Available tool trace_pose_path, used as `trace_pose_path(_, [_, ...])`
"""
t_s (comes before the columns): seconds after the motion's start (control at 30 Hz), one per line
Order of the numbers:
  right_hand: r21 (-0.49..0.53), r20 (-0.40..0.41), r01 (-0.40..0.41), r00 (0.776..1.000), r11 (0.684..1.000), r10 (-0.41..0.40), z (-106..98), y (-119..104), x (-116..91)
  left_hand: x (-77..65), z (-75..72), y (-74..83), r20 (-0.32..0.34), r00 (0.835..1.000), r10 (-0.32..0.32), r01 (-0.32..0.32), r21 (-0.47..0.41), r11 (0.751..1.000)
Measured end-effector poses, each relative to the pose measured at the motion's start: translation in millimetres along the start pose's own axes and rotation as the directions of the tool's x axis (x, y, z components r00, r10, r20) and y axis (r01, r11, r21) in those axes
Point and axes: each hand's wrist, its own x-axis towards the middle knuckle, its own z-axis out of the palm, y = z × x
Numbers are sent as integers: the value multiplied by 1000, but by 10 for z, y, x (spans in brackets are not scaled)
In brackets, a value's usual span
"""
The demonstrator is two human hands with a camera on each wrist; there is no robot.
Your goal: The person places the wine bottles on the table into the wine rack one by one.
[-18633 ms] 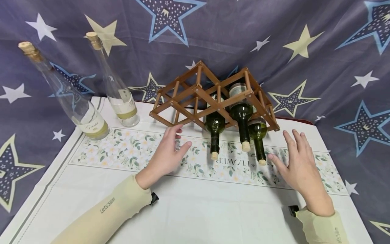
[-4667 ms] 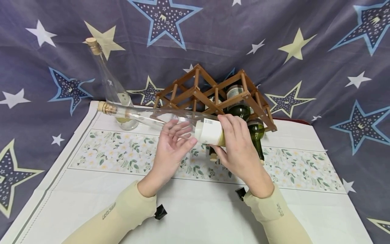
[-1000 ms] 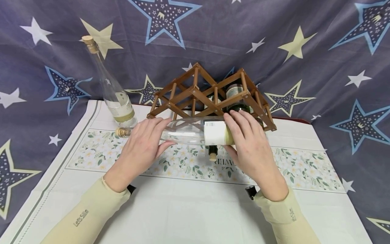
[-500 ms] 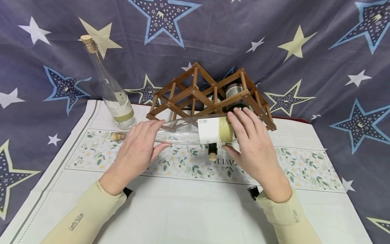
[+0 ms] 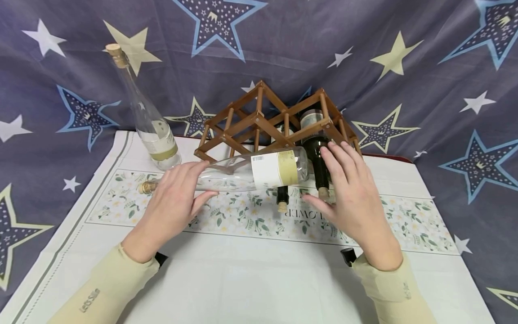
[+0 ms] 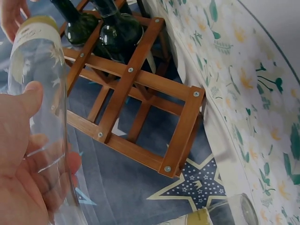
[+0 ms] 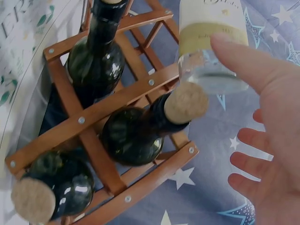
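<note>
A clear glass bottle with a cork, a white label and a yellow-green band lies nearly level in the air, cork end left. My left hand grips it around the neck; in the left wrist view the thumb and curled fingers wrap the glass. Just right of its base, my right hand has its fingers spread; the right wrist view shows a gap between base and palm. Behind the bottle stands a brown wooden wine rack. Dark green corked bottles fill its right part, necks toward me.
A second clear corked bottle stands upright left of the rack. A white tablecloth with a floral strip covers the table. Directly behind the rack hangs a star-patterned curtain.
Of two clear bottles standing at left earlier, one is now in my left hand. In the last second that hand carried it left, and my right hand let go of its base, moving right.
</note>
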Motion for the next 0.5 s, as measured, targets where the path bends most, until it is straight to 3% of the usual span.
trace_pose_path(0.23, [12,-8,-47,999,999,48,-61,90,-104,-66,-25,-16,-27,1000,-13,12,-18,1000])
trace_pose_path(0.5, [7,-7,-97,995,995,97,-116,196,-231,-183,-43,-62,25,997,-79,80,-15,997])
